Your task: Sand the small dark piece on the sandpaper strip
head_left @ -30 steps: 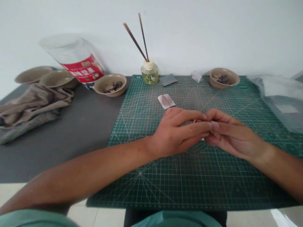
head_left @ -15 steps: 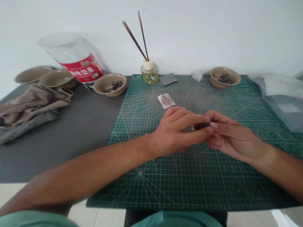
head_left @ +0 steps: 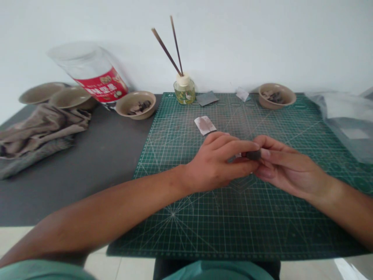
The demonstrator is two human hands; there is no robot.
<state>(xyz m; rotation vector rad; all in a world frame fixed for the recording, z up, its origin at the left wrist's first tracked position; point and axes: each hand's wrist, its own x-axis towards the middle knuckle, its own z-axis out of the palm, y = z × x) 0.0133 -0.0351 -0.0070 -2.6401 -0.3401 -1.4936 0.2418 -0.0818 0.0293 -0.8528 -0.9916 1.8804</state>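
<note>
A small dark piece (head_left: 253, 155) is held between my two hands above the green cutting mat (head_left: 204, 229). My left hand (head_left: 218, 161) reaches in from the left, its fingers closed about the piece. From the other side, my right hand (head_left: 287, 165) pinches the piece between thumb and fingers. A little whitish material shows beside the piece under my left fingers; I cannot make out what it is. Just beyond my left hand lies a white sheet with a brown smudge (head_left: 205, 125), like used sandpaper.
Bowls with small brown and dark pieces stand at the back, one left (head_left: 136, 105) and one right (head_left: 276, 96). Between them are a reed diffuser (head_left: 185, 90) and a grey sheet (head_left: 207, 98). A large jar (head_left: 101, 85), a cloth (head_left: 43, 128) and a plastic bag (head_left: 349, 124) flank the mat.
The lower fingers of my left hand have shifted slightly down and left, so more of the dark piece shows. Both hands otherwise stay in nearly the same place.
</note>
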